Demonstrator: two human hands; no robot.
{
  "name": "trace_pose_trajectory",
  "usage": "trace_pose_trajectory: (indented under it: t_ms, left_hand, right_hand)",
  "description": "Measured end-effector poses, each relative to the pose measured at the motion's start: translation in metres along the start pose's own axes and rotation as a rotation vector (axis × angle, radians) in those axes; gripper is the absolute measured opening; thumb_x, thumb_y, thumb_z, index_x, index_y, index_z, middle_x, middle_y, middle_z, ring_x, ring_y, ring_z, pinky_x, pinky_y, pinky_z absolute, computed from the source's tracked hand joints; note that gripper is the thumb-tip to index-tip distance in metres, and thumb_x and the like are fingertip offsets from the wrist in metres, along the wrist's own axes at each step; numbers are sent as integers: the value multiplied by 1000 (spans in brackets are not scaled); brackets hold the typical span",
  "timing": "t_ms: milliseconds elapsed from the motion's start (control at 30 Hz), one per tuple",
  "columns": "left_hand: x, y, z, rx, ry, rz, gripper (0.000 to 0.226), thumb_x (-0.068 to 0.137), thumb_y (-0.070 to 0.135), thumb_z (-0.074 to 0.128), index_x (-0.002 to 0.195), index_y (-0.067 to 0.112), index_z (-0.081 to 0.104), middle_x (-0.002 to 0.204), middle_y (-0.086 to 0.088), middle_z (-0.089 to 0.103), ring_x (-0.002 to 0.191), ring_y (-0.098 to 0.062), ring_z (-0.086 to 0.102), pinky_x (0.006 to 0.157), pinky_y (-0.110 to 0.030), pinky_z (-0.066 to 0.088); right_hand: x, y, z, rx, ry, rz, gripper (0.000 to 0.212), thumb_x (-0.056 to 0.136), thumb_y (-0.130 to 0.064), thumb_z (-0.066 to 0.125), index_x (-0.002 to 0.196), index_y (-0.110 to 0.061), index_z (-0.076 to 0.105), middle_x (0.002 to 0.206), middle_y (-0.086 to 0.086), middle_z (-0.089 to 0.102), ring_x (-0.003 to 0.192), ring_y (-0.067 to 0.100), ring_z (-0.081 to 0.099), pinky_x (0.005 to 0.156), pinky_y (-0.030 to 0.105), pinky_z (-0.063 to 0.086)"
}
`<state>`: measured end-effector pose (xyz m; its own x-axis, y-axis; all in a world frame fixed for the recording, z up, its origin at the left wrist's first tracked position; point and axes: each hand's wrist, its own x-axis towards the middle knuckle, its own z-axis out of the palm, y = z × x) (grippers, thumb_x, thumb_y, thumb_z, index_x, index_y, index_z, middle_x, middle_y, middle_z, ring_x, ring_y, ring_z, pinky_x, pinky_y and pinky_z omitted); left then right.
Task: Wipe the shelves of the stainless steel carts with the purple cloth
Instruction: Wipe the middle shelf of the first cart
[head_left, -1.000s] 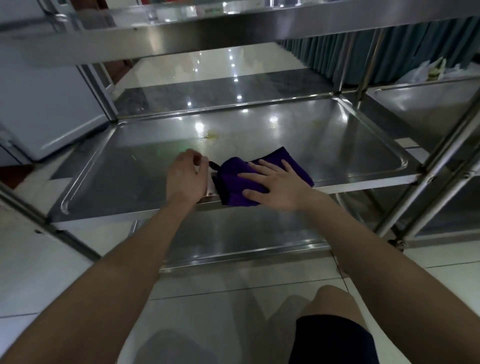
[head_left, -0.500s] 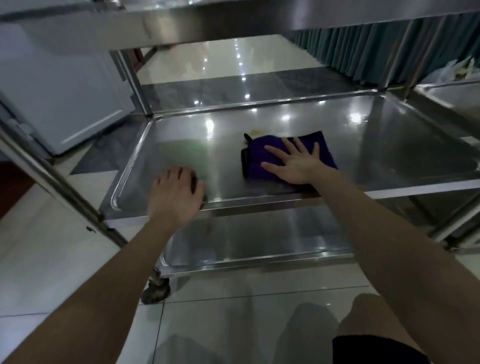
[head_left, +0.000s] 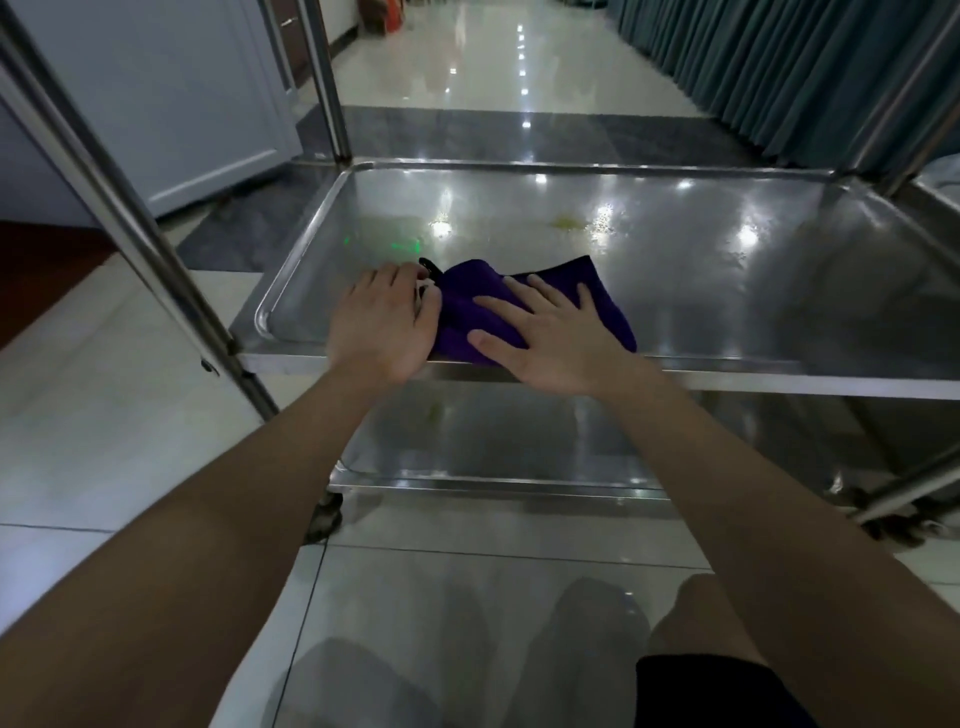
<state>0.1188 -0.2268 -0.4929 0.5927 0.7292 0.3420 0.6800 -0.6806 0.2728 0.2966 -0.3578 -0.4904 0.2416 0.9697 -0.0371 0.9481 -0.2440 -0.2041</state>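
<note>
A: Cart (head_left: 130, 208)?
B: Steel. On shelf (head_left: 727, 291), near front edge: purple cloth (head_left: 589, 283).
A: Hands?
B: Right hand (head_left: 556, 338) flat on cloth, fingers (head_left: 543, 293) spread wide, pressing. Left hand (head_left: 384, 327) just beside, touching cloth's left edge; fingers bent, grip impossible to tell.
A: Else?
B: Yellowish smear (head_left: 566, 223) farther back on shelf.

Dim, cool light is coming from above, the lamps showing only as small white glare spots (head_left: 748, 236) glinting across the middle shelf (head_left: 727, 312) and trailing down the glossy floor (head_left: 483, 67) beyond it, while a green glint (head_left: 405, 243) is glowing near the shelf's left end. Soft shadows are pooling on the floor in front of the shelf. The wide lens is bending the post (head_left: 119, 208) left of the shelf, and slight blur is softening it and the curtain (head_left: 779, 73) behind the shelf's right end.
</note>
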Motion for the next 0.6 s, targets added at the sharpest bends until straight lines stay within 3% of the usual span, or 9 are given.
trace_pose_trajectory:
  t_ms: [133, 333, 467, 600]
  left_hand:
    - [1, -1, 1, 19, 4, 12, 44, 114, 41, 37, 127, 17, 71, 128, -12, 69, 122, -34, 59, 101, -44, 43]
    - [-3, -4, -4, -9, -47, 9, 46, 115, 46, 37, 125, 18, 72, 128, -11, 67, 121, -32, 58, 103, -43, 43]
    - [-6, 1, -32, -145, -240, -49, 36, 114, 33, 49, 131, 10, 71, 134, -15, 64, 127, -36, 57, 110, -47, 45]
    - [-46, 8, -85, -301, -348, -140, 28, 107, 20, 63, 133, 13, 71, 133, -11, 68, 123, -35, 64, 109, -50, 52]
  right_hand:
    - [-30, -2, 6, -95, 134, -83, 86, 94, -91, 13, 167, -48, 29, 179, -3, 25, 166, 27, 18, 128, 73, 9]
    - [-52, -8, 24, -51, 325, -115, 66, 103, -68, 56, 157, -31, 53, 164, 4, 53, 156, 31, 42, 126, 71, 21]
    - [-65, -26, 13, -13, 231, -21, 56, 103, -45, 69, 154, -27, 56, 158, 6, 57, 152, 33, 46, 125, 68, 25]
    - [-89, -45, -21, -24, 42, 85, 61, 95, -23, 73, 153, -27, 53, 143, 5, 62, 133, 33, 55, 113, 60, 39]
